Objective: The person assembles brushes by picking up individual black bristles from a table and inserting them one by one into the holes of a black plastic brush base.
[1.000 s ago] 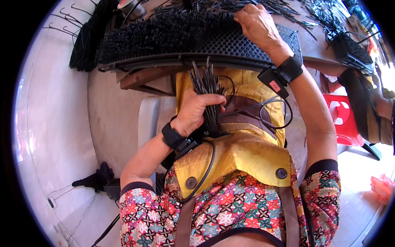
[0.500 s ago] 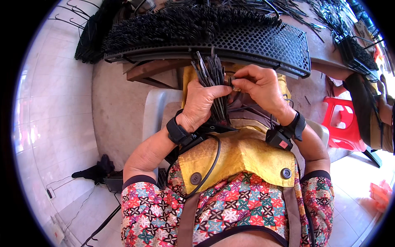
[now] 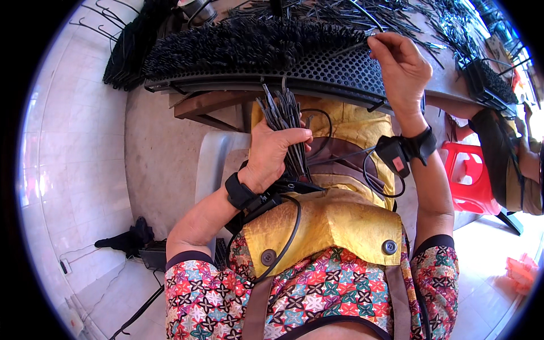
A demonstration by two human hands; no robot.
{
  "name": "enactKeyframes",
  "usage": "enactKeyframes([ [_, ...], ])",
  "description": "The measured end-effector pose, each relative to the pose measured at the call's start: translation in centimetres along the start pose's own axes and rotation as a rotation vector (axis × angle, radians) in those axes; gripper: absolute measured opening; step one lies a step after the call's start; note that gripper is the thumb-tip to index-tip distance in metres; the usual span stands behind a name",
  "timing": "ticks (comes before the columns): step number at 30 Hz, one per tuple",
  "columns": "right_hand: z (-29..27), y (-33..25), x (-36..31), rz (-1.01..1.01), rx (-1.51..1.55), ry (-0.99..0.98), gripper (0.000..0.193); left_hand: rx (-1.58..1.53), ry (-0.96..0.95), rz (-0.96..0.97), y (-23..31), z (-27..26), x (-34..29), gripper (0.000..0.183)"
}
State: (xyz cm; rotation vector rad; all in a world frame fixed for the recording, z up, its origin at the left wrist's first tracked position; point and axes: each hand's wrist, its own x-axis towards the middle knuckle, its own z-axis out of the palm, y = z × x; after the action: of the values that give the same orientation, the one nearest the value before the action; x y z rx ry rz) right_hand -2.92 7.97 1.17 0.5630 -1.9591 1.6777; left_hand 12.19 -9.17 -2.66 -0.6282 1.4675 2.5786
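My left hand (image 3: 272, 148) is wrapped round a bundle of thin black strips (image 3: 281, 110), held upright in front of my yellow apron (image 3: 317, 215). The thumb lies across the front of the bundle. My right hand (image 3: 403, 68) is raised over the right part of a black perforated rack (image 3: 345, 71), thumb and forefinger pinched together. From the pinch a single thin black strip (image 3: 347, 51) seems to run left over the rack. Densely packed black looped strips (image 3: 226, 48) stand in the rack's holes, mostly toward its left and middle.
The rack rests on a table with a brown wooden frame (image 3: 207, 105). Loose black strips (image 3: 413, 25) lie scattered behind it. A second filled rack (image 3: 490, 82) stands at the far right, near another person's leg and a red stool (image 3: 470, 178). Cables hang from my wrist devices.
My right hand has moved from beside the bundle up and right to the rack, with a strip seemingly in its pinch. My left hand keeps its hold, slightly lower and further left.
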Motion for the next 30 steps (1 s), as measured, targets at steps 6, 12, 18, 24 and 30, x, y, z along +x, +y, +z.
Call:
enactKeyframes([
  [6, 1.9, 2.1, 1.1, -0.216, -0.121, -0.039, 0.010, -0.030, 0.012, -0.020, 0.3, 0.1, -0.3, 0.025],
  [12, 3.1, 2.2, 2.1, -0.501, -0.294, -0.222, 0.009, -0.026, 0.008, -0.038, 0.1, -0.1, -0.2, 0.026],
  [18, 4.1, 2.7, 2.1, -0.696, -0.657, -0.420, 0.011, -0.062, -0.019, -0.031, 0.1, -0.1, -0.2, 0.024],
  [24, 1.8, -2.2, -4.3, -0.113, -0.186, -0.639, 0.019, -0.104, -0.042, -0.016, 0.0, -0.5, 0.0, 0.021],
  [30, 0.8, -3.3, -8.3, 0.331, 0.084, -0.676, 0.012, -0.090, -0.058, -0.031, 0.5, 0.7, -0.4, 0.013],
])
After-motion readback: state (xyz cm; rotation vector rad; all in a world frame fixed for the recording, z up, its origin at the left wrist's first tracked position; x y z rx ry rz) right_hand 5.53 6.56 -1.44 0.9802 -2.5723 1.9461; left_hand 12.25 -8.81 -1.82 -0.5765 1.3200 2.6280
